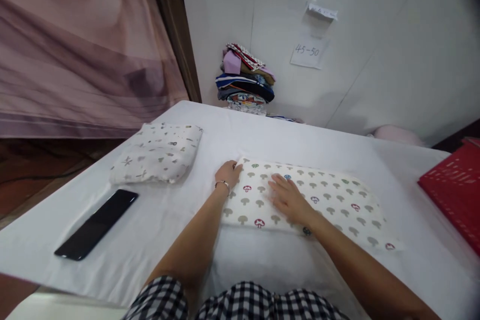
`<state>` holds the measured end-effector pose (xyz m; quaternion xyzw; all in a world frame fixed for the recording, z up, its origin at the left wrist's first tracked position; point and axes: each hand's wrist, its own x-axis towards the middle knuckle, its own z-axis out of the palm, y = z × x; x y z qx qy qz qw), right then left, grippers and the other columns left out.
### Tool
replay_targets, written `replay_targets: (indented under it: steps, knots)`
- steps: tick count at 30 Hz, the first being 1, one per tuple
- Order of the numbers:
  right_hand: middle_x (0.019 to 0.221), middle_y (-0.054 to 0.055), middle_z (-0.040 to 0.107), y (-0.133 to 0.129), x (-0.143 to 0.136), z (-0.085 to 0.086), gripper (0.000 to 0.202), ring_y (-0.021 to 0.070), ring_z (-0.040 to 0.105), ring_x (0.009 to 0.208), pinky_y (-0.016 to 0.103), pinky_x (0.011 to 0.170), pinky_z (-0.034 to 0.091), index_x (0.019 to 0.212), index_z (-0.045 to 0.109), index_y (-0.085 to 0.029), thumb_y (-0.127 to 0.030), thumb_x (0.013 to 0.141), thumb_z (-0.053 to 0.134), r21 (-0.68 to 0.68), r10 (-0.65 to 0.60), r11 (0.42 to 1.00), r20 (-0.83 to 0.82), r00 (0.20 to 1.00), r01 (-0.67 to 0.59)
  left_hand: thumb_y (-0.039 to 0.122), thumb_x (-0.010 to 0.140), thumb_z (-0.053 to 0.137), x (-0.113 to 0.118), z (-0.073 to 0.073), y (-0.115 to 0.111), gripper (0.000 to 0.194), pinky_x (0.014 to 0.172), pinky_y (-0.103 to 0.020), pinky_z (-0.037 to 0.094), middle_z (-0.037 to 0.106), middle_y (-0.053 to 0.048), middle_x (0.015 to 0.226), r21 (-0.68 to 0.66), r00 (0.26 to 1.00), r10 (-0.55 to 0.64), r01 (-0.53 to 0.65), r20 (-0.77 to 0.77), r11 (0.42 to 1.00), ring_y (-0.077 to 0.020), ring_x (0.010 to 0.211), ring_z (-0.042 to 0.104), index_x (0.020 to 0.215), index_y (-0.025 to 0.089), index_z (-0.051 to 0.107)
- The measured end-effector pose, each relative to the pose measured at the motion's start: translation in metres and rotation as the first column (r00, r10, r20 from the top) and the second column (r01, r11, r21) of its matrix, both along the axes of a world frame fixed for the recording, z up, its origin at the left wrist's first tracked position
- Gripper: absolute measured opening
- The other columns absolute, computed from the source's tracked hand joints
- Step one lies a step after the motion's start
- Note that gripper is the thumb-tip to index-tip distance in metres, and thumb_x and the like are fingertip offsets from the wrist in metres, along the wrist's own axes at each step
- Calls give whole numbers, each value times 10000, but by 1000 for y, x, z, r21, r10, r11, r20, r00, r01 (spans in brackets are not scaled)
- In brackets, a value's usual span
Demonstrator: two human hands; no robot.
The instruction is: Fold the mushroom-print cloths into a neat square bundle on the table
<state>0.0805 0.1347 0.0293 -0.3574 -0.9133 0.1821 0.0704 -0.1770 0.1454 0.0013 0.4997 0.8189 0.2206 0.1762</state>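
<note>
A white cloth printed with mushrooms [322, 197] lies folded into a long flat strip across the table in front of me. My left hand [228, 175] is at its far left corner, with the thumb on top of the edge and the other fingers curled and partly hidden; it appears to pinch the cloth there. My right hand [290, 200] rests open on the cloth left of its middle, fingers stretched out and slightly blurred. Left of my left hand sits a folded white cloth with small grey prints [159, 155].
A black phone [97, 225] lies on the white-covered table [180, 230] at the left. A red object with slots [455, 180] stands at the right edge. Beyond the table are a stack of folded fabrics [245, 80], a wall with a paper label [307, 52] and a pink curtain [82, 50].
</note>
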Motion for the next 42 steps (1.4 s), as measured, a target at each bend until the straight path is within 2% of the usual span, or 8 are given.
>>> replay_targets:
  steps: [7,13,18,24,28,33,37,42]
  knots:
    - [1486,77,272,59,-30,-23,533,242,173,1384,484,1107,130,1384,369,-219,-462,915,301,92,-131,988,113,985,121,460,866,425,1,-2,-1,321,734,-283,421,645,-39,1007,5,1000,-20,20,-15,1000,-189,903,585,990,232,614]
    - [1492,80,258,60,-33,-39,533,244,179,1380,482,1107,114,1381,373,-209,-455,929,234,214,-128,972,115,985,102,470,873,417,0,1,0,341,791,-253,434,634,-24,1036,110,996,16,-26,88,994,-160,916,586,1038,246,613]
    - [1497,85,241,57,-34,-34,538,248,155,1387,497,1104,112,1376,383,-205,-467,932,228,188,-134,976,112,985,111,376,873,444,1,1,1,301,797,-253,440,607,-16,1106,76,997,-62,58,47,995,-156,929,582,1109,265,595]
    - [1511,64,197,57,-38,-32,531,227,122,1395,489,1109,88,1391,356,-219,-462,939,221,124,-103,988,114,988,89,347,860,455,-1,-3,3,294,814,-263,441,611,-30,1081,88,998,-61,60,15,994,-170,948,580,1094,246,603]
    - [1504,63,228,66,-19,-30,489,216,132,1393,473,1106,109,1365,390,-220,-421,929,292,125,-131,984,54,990,123,372,845,481,-7,-8,6,310,843,-264,445,640,-27,1047,142,995,-40,27,94,990,-169,942,590,1097,240,603]
    - [1363,81,471,90,34,-27,390,228,301,1330,491,1079,160,1249,509,-201,-262,910,326,172,-346,924,1,938,341,405,839,484,-15,-8,12,352,823,-249,464,663,-26,1023,176,975,-18,-22,223,984,-150,866,609,1108,213,604]
    - [1253,89,572,109,64,-28,372,232,461,1203,488,1056,200,1212,540,-196,-271,910,335,136,-420,901,26,907,413,461,841,465,-12,0,20,404,857,-271,448,648,-50,1074,106,988,-49,33,149,994,-172,939,594,1117,200,602]
    - [1229,76,590,115,67,-35,362,207,511,1126,385,1004,293,1177,572,-191,-293,913,346,149,-406,906,46,913,395,496,841,453,-8,8,34,388,824,-307,453,652,-83,1041,-5,997,-67,67,27,998,-210,940,597,986,195,650]
